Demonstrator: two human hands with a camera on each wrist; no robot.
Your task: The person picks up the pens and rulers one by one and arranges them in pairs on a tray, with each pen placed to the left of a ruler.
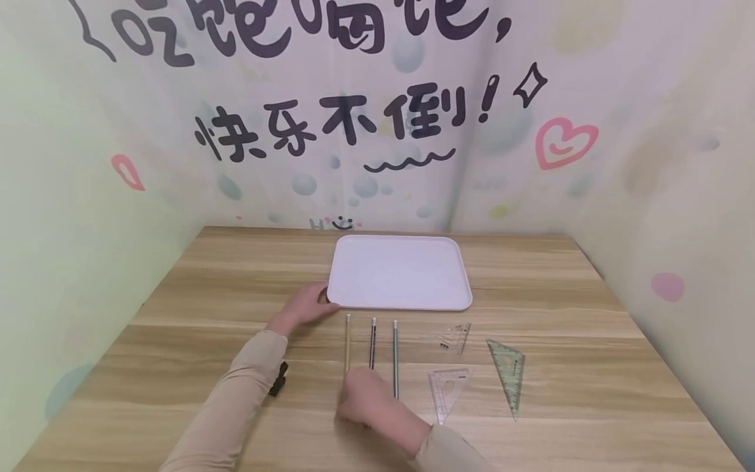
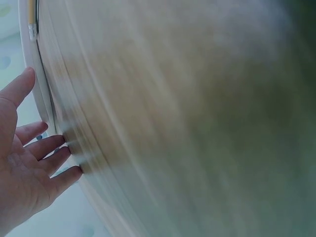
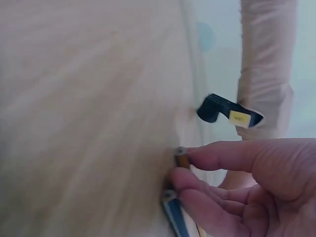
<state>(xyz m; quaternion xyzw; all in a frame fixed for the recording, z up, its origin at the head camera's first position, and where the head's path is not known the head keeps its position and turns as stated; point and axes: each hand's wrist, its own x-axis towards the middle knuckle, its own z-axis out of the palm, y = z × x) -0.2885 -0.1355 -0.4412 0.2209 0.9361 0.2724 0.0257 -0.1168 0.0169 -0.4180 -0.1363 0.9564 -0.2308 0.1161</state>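
Head view: yellow pencil in our right hand (a pinch), our left hand loose-fingered by the tray.

At head view's lower centre, can't follow yellow pencil behind right hand. Can't read green triangle, lower right.

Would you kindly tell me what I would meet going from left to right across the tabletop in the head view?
Left hand, slim yellow pencil, slim dark pencil, slim green pencil, pair of clear plastic triangular set squares, green translucent plastic triangular set square.
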